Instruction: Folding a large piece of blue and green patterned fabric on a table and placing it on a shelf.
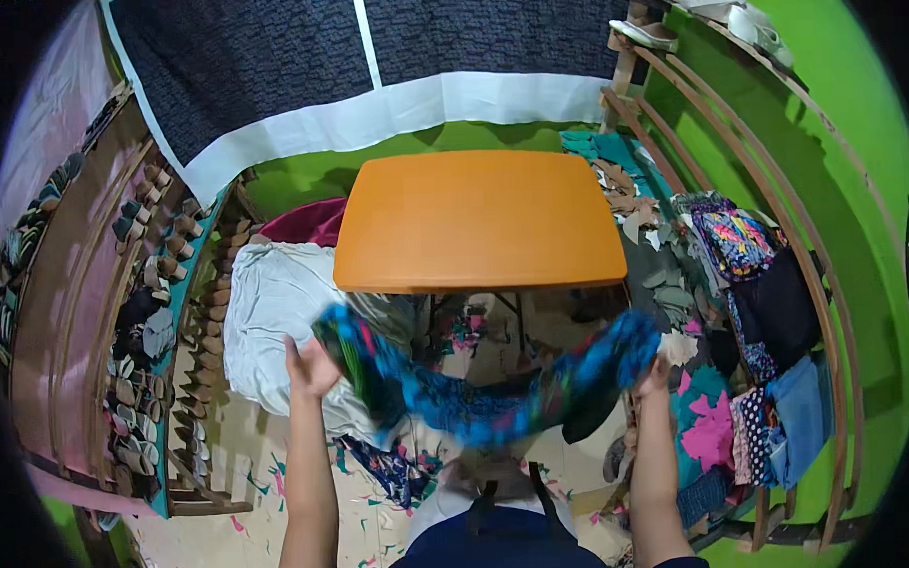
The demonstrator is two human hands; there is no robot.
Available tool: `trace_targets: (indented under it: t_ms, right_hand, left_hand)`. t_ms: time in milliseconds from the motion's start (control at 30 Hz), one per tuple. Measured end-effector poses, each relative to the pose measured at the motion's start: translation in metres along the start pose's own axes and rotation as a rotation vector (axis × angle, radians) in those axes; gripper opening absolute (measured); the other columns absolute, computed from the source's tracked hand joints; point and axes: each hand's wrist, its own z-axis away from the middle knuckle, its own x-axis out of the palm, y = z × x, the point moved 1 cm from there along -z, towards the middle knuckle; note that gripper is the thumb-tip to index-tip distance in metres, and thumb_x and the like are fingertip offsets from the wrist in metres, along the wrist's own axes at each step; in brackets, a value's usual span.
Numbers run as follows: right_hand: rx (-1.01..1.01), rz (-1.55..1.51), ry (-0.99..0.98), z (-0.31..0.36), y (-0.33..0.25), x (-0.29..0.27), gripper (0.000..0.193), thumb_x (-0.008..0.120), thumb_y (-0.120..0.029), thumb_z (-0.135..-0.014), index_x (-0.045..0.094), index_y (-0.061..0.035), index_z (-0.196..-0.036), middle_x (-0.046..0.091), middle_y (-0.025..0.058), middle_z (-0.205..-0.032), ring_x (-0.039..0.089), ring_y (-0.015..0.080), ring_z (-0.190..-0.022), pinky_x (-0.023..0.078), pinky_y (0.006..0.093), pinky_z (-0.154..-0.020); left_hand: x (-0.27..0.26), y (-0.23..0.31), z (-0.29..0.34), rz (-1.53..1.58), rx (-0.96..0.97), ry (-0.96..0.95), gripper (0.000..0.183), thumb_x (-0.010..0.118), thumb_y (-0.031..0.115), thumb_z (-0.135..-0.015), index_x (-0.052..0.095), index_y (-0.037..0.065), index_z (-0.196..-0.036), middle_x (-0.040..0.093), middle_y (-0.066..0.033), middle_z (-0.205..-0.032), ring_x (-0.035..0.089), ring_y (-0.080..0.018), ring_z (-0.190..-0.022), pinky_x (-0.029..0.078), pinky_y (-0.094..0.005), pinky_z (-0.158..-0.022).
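A blue patterned cloth [479, 408] with black, green and pink patches hangs between my two hands and sags in the middle, partly smeared by motion. My left hand [313, 369] grips its left end, with the thumb raised. At the other end, my right hand [653, 374] holds the bunched fabric, its fingers mostly hidden. The cloth hangs just in front of an orange table [477, 218], below the tabletop's near edge. Behind my left hand lies a white cloth [265, 311] in a heap.
Wooden racks of shoes [141, 335] stand at the left. To the right, a wooden rack [771, 173] bears folded clothes and a blue denim piece [802, 417]. Colourful scraps lie on the tiled floor [224, 552], near a dark floral cloth [386, 472]. Dark curtains [256, 61] hang behind the table.
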Motion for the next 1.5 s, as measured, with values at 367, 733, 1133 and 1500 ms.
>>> trace_targets:
  t_ms: [367, 733, 1133, 1500]
  right_hand:
    - [0.436, 0.795, -0.193, 0.002, 0.027, 0.116, 0.044, 0.063, -0.006, -0.077, 0.051, -0.0002, -0.119, 0.058, 0.006, -0.113, 0.055, 0.017, -0.101, 0.043, 0.0316, -0.087]
    - [0.326, 0.661, -0.393, 0.023, 0.046, 0.228, 0.052, 0.064, -0.003, -0.071, 0.049, -0.0017, -0.121, 0.058, 0.0062, -0.109, 0.054, 0.0183, -0.101, 0.043, 0.0321, -0.087]
    - [0.169, 0.53, -0.557, 0.04, -0.01, 0.289, 0.052, 0.058, 0.003, -0.067, 0.046, 0.0052, -0.118, 0.06, 0.0146, -0.106, 0.06, 0.0243, -0.095, 0.048, 0.0365, -0.085]
    - [0.08, 0.528, -0.563, 0.021, -0.049, 0.274, 0.049, 0.056, 0.0, -0.07, 0.047, 0.0034, -0.119, 0.06, 0.0145, -0.105, 0.06, 0.0241, -0.095, 0.049, 0.0384, -0.083]
  left_hand:
    - [0.01, -0.046, -0.044, -0.476, -0.48, 0.213, 0.027, 0.059, 0.018, -0.086, 0.055, 0.004, -0.108, 0.046, 0.0055, -0.067, 0.042, -0.0041, -0.059, 0.035, -0.0186, -0.054]
    - [-0.024, -0.157, -0.023, -1.301, -1.071, -0.186, 0.048, 0.063, 0.018, -0.075, 0.049, 0.0, -0.117, 0.06, -0.0093, -0.106, 0.057, -0.0178, -0.092, 0.046, -0.0305, -0.076]
    - [-0.005, -0.191, -0.067, -1.747, -0.05, 0.338, 0.106, 0.078, 0.039, -0.06, 0.016, -0.006, -0.133, 0.022, -0.0308, -0.13, 0.034, -0.0465, -0.118, 0.035, -0.0429, -0.097]
    - [0.032, -0.164, -0.131, -1.868, 0.066, 0.187, 0.046, 0.057, 0.004, -0.066, 0.052, 0.007, -0.112, 0.046, -0.0237, -0.118, 0.048, -0.0428, -0.104, 0.042, -0.0454, -0.086]
